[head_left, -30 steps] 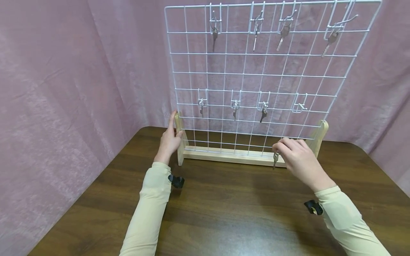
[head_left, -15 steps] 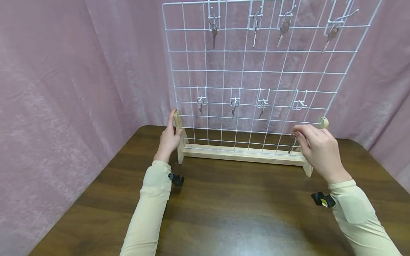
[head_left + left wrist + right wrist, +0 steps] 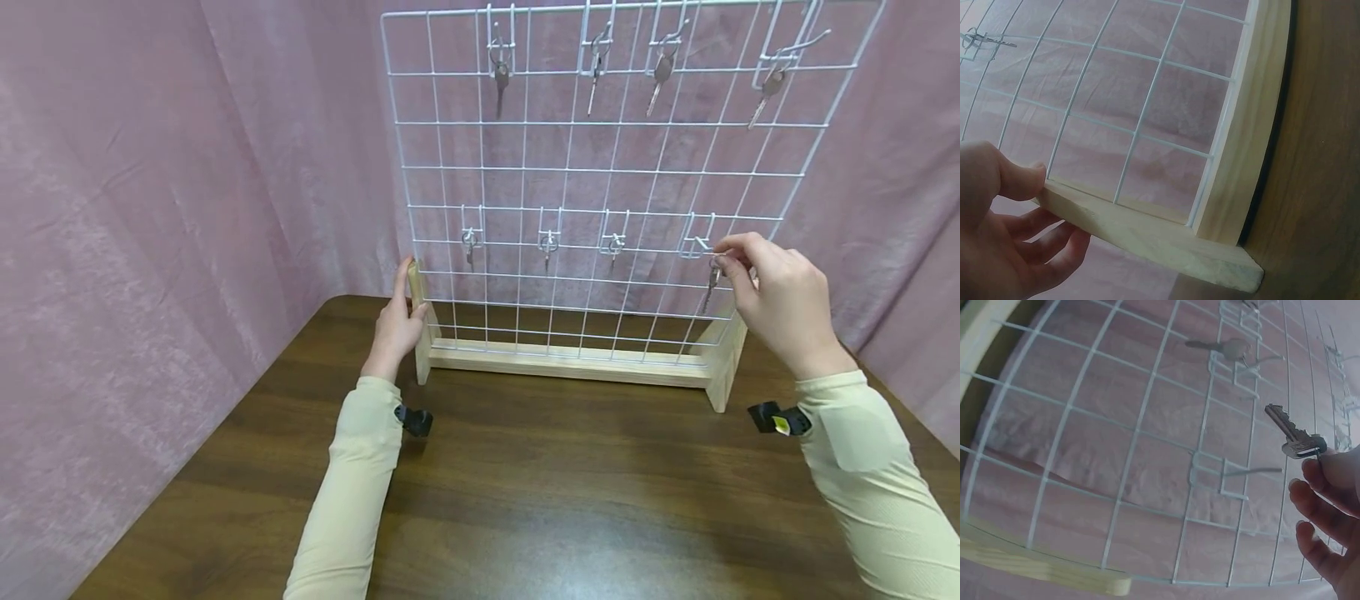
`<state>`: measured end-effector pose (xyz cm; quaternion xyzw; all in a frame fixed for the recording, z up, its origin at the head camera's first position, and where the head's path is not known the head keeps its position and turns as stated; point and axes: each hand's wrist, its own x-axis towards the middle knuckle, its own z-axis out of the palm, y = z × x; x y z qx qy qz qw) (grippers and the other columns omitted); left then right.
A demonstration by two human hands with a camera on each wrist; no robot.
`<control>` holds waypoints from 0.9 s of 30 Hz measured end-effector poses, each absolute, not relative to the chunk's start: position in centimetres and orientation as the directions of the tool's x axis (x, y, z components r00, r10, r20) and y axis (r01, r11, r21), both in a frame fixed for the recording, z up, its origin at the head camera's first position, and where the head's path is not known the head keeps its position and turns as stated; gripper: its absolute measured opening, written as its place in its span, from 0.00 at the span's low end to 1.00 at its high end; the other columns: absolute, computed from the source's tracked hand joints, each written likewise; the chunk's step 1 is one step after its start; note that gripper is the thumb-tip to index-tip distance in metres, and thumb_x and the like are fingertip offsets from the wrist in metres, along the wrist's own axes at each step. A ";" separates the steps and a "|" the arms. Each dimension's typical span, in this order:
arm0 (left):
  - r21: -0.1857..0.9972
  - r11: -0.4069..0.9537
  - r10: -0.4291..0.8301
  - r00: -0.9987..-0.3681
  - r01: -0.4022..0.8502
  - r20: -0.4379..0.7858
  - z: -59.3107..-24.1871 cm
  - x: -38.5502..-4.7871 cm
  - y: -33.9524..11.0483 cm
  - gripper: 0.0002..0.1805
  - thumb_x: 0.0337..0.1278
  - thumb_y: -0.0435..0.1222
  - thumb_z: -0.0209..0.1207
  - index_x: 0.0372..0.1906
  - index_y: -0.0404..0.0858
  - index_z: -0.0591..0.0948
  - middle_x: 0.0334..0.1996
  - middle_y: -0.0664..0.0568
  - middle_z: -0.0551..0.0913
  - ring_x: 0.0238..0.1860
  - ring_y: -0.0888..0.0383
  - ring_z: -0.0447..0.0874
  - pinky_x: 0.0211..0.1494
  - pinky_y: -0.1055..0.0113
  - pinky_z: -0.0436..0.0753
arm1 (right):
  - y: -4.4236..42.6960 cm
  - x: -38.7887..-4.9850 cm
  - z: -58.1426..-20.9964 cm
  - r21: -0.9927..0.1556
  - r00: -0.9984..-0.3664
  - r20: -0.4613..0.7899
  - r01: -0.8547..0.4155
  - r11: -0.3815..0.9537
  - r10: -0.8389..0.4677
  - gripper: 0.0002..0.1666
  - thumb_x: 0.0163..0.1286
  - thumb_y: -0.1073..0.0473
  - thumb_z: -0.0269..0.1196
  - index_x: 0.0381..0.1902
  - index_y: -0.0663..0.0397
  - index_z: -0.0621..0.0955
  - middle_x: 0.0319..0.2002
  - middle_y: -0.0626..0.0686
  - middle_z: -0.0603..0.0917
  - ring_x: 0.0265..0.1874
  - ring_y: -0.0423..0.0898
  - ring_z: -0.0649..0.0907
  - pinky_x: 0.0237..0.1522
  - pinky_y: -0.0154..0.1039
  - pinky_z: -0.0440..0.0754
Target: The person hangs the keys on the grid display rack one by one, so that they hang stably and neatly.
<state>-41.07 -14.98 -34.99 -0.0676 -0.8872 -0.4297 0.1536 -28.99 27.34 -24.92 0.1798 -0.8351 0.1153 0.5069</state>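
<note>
In the head view, my right hand (image 3: 787, 304) pinches a silver key (image 3: 711, 287) near its top, and the key dangles below the fingertips. It is just right of and below a bare white hook (image 3: 699, 245), the rightmost of the lower row. The right wrist view has the key (image 3: 1297, 437) pointing up and left, apart from the bare hook (image 3: 1252, 471). At the left end of the wooden stand (image 3: 562, 363), my left hand (image 3: 393, 332) grips the side post (image 3: 416, 292). Thumb and fingers lie on opposite sides of the post (image 3: 1141, 237) in the left wrist view.
The white wire grid (image 3: 570, 171) stands upright in the stand on a brown table (image 3: 525, 475). Several keys, such as this one (image 3: 502, 77), hang along the upper row. The other lower hooks carry small keys (image 3: 470, 250). Pink curtains (image 3: 187, 208) surround the table.
My right hand has risen and moved right with the key, from the base bar up to beside the bare lower hook. The left hand has stayed on the post.
</note>
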 end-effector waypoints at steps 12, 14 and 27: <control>0.744 0.623 -0.016 -0.947 0.241 0.320 -35.2 -41.4 -15.2 0.43 0.69 0.37 0.52 0.73 0.72 0.41 0.47 0.36 0.80 0.44 0.39 0.82 0.47 0.45 0.80 | 28.0 -30.3 -24.1 -0.139 -0.546 0.832 -0.380 0.915 -0.100 0.08 0.70 0.68 0.55 0.44 0.61 0.79 0.31 0.62 0.85 0.31 0.08 0.56 0.28 0.57 0.70; 0.744 0.623 -0.016 -0.947 0.241 0.320 -35.2 -41.4 -15.1 0.43 0.69 0.37 0.52 0.74 0.71 0.41 0.46 0.37 0.81 0.42 0.40 0.81 0.46 0.46 0.80 | 28.1 -30.5 -24.1 -0.146 -0.553 0.828 -0.374 0.916 -0.094 0.09 0.71 0.68 0.53 0.45 0.60 0.79 0.32 0.62 0.85 0.31 0.11 0.58 0.28 0.57 0.71; 0.744 0.622 -0.017 -0.946 0.243 0.323 -35.1 -41.2 -15.1 0.43 0.69 0.36 0.52 0.74 0.70 0.42 0.46 0.36 0.80 0.42 0.40 0.81 0.46 0.45 0.80 | 28.4 -31.6 -24.3 -0.177 -0.594 0.802 -0.345 0.922 -0.069 0.09 0.71 0.67 0.54 0.45 0.58 0.79 0.34 0.61 0.85 0.26 0.31 0.72 0.28 0.56 0.70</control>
